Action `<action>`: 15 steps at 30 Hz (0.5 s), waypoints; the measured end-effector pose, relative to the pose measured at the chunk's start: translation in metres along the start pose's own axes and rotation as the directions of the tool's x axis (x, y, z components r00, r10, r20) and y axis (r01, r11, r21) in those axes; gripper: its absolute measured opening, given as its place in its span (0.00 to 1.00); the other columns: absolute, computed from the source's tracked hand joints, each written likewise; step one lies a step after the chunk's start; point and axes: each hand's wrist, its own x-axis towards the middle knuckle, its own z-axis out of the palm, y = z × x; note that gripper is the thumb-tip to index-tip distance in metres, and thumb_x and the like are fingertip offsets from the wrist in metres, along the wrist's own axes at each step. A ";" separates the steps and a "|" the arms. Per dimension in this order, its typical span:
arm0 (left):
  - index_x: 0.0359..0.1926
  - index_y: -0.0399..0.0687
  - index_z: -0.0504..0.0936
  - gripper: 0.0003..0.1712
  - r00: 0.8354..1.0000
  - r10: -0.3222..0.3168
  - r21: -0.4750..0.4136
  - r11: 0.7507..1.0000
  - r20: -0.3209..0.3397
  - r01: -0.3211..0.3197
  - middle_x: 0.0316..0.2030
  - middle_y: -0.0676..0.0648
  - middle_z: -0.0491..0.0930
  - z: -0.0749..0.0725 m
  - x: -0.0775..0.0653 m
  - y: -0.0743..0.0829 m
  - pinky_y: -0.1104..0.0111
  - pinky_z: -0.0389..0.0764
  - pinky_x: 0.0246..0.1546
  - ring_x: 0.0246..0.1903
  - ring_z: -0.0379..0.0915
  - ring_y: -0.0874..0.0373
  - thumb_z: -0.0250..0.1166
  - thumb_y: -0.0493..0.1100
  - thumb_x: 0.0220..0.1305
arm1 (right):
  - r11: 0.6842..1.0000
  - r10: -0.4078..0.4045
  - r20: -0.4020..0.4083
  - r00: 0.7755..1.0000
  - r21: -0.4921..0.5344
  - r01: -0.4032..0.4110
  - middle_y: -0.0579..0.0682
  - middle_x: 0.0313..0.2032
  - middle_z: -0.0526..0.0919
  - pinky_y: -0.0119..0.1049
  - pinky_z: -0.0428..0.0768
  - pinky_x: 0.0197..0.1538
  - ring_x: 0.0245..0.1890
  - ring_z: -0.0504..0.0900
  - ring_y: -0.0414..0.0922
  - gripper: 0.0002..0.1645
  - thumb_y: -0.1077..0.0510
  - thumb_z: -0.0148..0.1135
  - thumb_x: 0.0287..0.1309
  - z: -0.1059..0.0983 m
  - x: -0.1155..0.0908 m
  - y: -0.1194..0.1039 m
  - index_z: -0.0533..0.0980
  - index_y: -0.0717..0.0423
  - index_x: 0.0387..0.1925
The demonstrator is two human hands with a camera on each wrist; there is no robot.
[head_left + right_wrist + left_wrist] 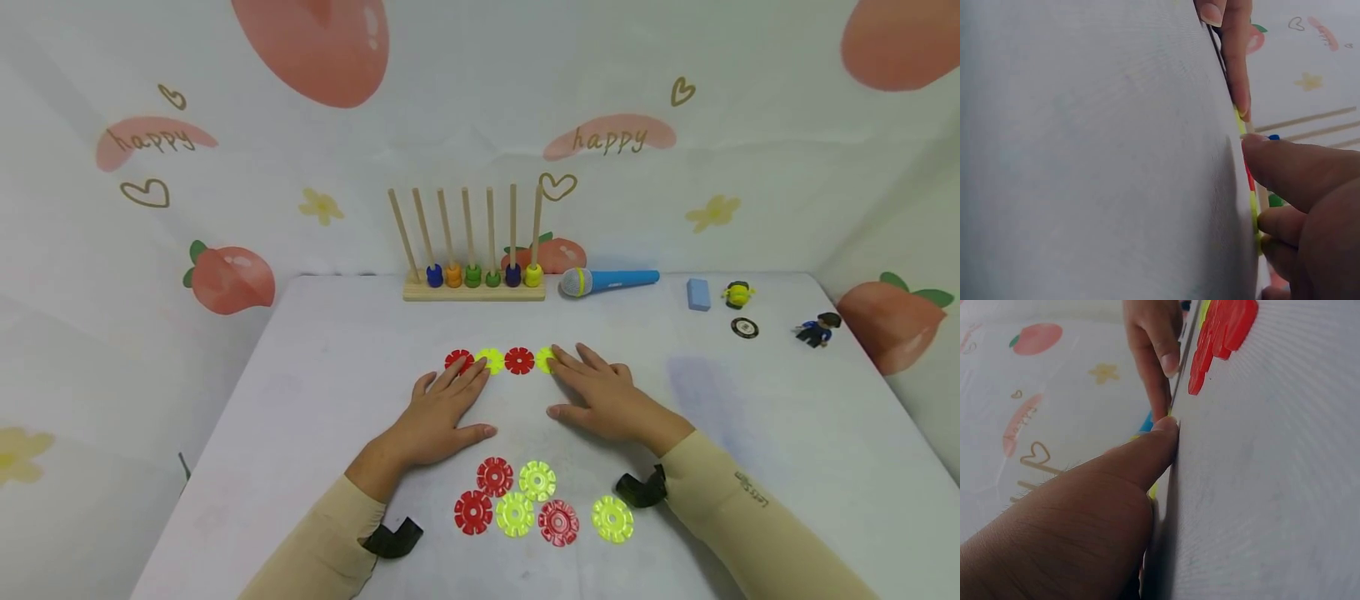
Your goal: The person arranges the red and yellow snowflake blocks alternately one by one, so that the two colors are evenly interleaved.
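Note:
Four-spot wording aside, a row of notched plastic discs alternates red and yellow across the table. My left hand (435,423) lies flat with fingers straight, fingertips on the left red disc (454,358) and the neighbouring yellow disc (489,354). Beyond them is another red disc (512,362), untouched between the hands. The right hand (603,398) has its fingers extended, their tips over the yellow disc (543,357) at the row's right end, partly hiding it. In the right wrist view the discs (1250,181) appear edge-on, flat on the table.
Nearer me lie several loose discs, among them a red disc (463,512) and a yellow disc (604,527). At the back stand a wooden peg rack (474,293) with coloured beads and a blue toy microphone (622,280). A blue block (698,295) and small figures (817,331) sit at right.

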 end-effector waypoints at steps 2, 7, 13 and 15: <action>0.75 0.58 0.48 0.52 1.000 -0.001 -0.003 1.000 0.001 0.001 0.74 0.56 0.43 0.001 0.000 0.000 0.44 0.39 0.64 0.72 0.31 0.53 0.50 0.75 0.58 | 1.000 0.000 -0.002 1.000 0.003 0.000 0.40 0.74 0.47 0.61 0.53 0.59 0.73 0.38 0.54 0.49 0.27 0.54 0.56 0.001 0.000 0.000 0.55 0.42 0.73; 0.76 0.59 0.47 0.52 1.000 -0.007 0.007 1.000 0.007 0.006 0.74 0.57 0.42 0.003 -0.001 -0.002 0.44 0.38 0.64 0.72 0.31 0.54 0.49 0.76 0.58 | 1.000 -0.007 -0.020 1.000 0.028 0.008 0.41 0.74 0.46 0.63 0.53 0.58 0.72 0.40 0.53 0.49 0.28 0.54 0.56 0.002 0.001 0.000 0.54 0.41 0.74; 0.76 0.59 0.46 0.52 1.000 -0.004 0.023 1.000 0.009 0.004 0.74 0.57 0.41 0.005 0.000 -0.003 0.44 0.38 0.64 0.72 0.30 0.54 0.47 0.77 0.58 | 0.963 -0.001 -0.104 0.995 0.267 0.029 0.45 0.72 0.53 0.64 0.57 0.61 0.70 0.53 0.51 0.46 0.32 0.58 0.57 -0.005 -0.006 -0.009 0.57 0.41 0.72; 0.76 0.59 0.46 0.52 1.000 0.000 0.026 1.000 0.007 -0.001 0.74 0.57 0.40 0.004 0.001 -0.003 0.44 0.38 0.64 0.72 0.30 0.54 0.47 0.77 0.58 | 0.915 -0.006 -0.131 0.991 0.398 0.058 0.45 0.70 0.59 0.59 0.63 0.60 0.66 0.60 0.49 0.43 0.35 0.60 0.58 -0.011 -0.016 -0.015 0.60 0.41 0.71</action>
